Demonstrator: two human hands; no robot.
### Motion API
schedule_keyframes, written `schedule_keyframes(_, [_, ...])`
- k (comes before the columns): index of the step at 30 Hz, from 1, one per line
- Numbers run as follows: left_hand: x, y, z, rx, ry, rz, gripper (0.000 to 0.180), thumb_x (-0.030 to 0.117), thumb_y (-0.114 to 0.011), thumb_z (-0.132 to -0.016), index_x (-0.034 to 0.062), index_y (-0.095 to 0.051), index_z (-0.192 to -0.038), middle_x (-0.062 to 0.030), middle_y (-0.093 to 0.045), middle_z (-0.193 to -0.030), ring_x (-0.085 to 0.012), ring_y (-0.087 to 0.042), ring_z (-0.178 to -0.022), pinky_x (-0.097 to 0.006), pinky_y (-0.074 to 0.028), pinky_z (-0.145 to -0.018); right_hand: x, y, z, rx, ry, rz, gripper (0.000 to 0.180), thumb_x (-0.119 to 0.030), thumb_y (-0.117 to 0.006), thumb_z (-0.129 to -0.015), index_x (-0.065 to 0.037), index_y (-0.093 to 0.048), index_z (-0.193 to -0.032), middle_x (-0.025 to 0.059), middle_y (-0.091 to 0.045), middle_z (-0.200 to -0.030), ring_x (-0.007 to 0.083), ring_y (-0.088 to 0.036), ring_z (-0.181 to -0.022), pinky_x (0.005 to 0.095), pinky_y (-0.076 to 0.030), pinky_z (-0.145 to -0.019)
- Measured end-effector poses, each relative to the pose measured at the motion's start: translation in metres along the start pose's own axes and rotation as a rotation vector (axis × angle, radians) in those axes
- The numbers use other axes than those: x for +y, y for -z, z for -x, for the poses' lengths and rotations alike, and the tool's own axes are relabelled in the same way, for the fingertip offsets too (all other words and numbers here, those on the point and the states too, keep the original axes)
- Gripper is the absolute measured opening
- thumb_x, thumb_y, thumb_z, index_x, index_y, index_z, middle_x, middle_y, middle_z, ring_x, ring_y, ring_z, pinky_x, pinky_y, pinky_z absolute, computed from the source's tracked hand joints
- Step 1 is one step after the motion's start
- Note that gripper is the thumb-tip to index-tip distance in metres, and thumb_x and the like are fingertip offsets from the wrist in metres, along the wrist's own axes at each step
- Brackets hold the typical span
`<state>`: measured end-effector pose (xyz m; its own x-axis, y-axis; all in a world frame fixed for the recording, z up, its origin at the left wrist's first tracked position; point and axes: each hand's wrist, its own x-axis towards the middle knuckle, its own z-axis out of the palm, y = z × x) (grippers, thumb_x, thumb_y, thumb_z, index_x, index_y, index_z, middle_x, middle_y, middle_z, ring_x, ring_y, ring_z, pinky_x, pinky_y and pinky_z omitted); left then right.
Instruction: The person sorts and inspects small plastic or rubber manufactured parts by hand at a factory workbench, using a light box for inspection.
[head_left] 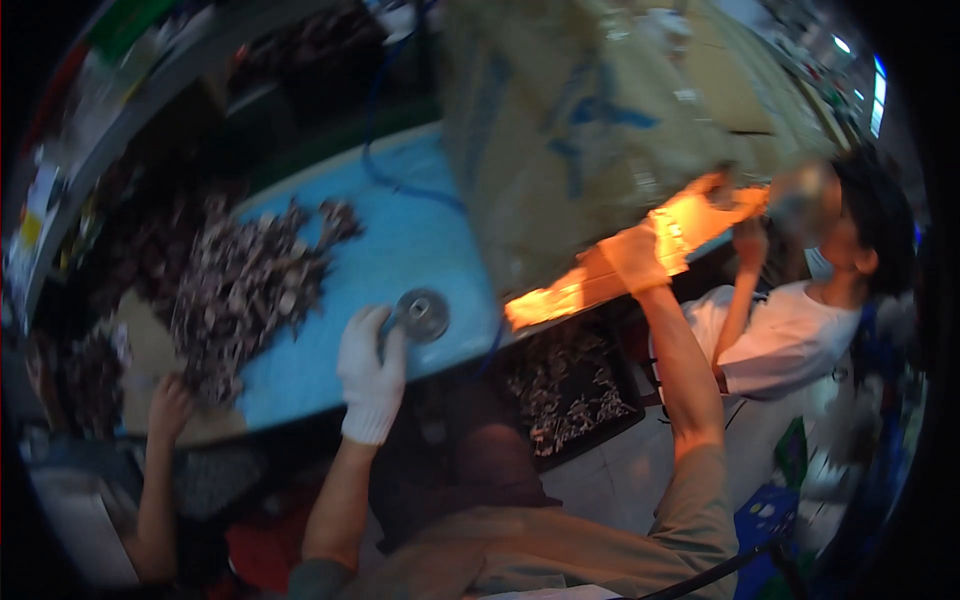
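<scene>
Left gloved hand (pixel 372 372) grips round grey metal disc (pixel 422 314) at blue table (pixel 400 240) edge. Right gloved hand (pixel 640 258) clamps tilted tan woven sack (pixel 580 130). Dark small-parts pile (pixel 240 280) out; sack looks partly emptied.

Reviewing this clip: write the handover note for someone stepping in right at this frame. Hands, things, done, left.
Left hand: white glove, resting at the blue table edge, touching a round metal disc.
Right hand: gloved, raised, gripping the lower edge of a big cardboard box.
Pile of small dark parts lies on the table's left; more sit in a black tray below.
Done: parts on the table.
Left: box in the air, not set down.
</scene>
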<state>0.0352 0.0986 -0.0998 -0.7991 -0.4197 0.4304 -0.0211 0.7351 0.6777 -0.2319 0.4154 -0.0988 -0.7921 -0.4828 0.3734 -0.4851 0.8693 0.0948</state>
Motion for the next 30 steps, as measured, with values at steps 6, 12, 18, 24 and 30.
schedule_keyframes(6, [0.041,0.028,0.017,-0.608,0.904,1.324,0.037,0.021,-0.050,-0.110,-0.0047,-0.056,-0.137,-0.0177,-0.068,-0.116,-0.0219,-0.071,-0.094,-0.032,-0.061,-0.079,-0.152,0.100,0.086,0.204,0.403,-0.626,0.025,-0.005,-0.077,-0.082,-0.006,-0.072,-0.107,0.0102,-0.072,-0.100,0.0259,-0.071,-0.084,0.0386,-0.060,-0.073])
schedule_keyframes(12, [0.011,0.021,0.018,-0.530,0.913,1.192,0.042,0.024,-0.057,-0.108,-0.0070,-0.058,-0.136,-0.0117,-0.071,-0.103,-0.0165,-0.071,-0.084,-0.028,-0.060,-0.075,-0.221,0.086,0.076,-0.221,0.342,-0.792,0.018,-0.012,-0.070,-0.091,-0.007,-0.070,-0.109,0.0153,-0.070,-0.113,0.0316,-0.071,-0.100,0.0360,-0.059,-0.083])
schedule_keyframes(18, [-0.001,0.028,-0.010,-0.551,0.729,1.024,0.035,0.014,-0.058,-0.105,-0.0064,-0.062,-0.133,-0.0097,-0.071,-0.097,-0.0133,-0.068,-0.078,-0.027,-0.057,-0.072,-0.235,0.073,0.055,-0.132,0.219,-1.107,0.018,-0.009,-0.074,-0.093,-0.006,-0.070,-0.110,0.0145,-0.071,-0.114,0.0288,-0.072,-0.102,0.0350,-0.058,-0.086])
schedule_keyframes(24, [-0.006,0.013,-0.043,-0.406,0.528,0.747,0.033,0.013,-0.060,-0.102,-0.0064,-0.067,-0.128,-0.0075,-0.071,-0.087,-0.0107,-0.065,-0.070,-0.025,-0.054,-0.066,-0.249,0.047,0.023,0.191,-0.053,-0.697,0.013,-0.008,-0.067,-0.095,-0.001,-0.069,-0.106,0.0193,-0.067,-0.113,0.0391,-0.067,-0.100,0.0449,-0.056,-0.087])
schedule_keyframes(30, [-0.007,-0.017,-0.058,-0.624,0.561,0.693,0.029,0.018,-0.061,-0.102,-0.0027,-0.071,-0.120,-0.0055,-0.071,-0.082,-0.0097,-0.064,-0.067,-0.025,-0.051,-0.058,-0.237,-0.035,0.026,0.128,-0.110,-0.470,0.021,-0.011,-0.057,-0.092,0.000,-0.065,-0.109,0.0228,-0.063,-0.114,0.0426,-0.065,-0.103,0.0512,-0.054,-0.086])
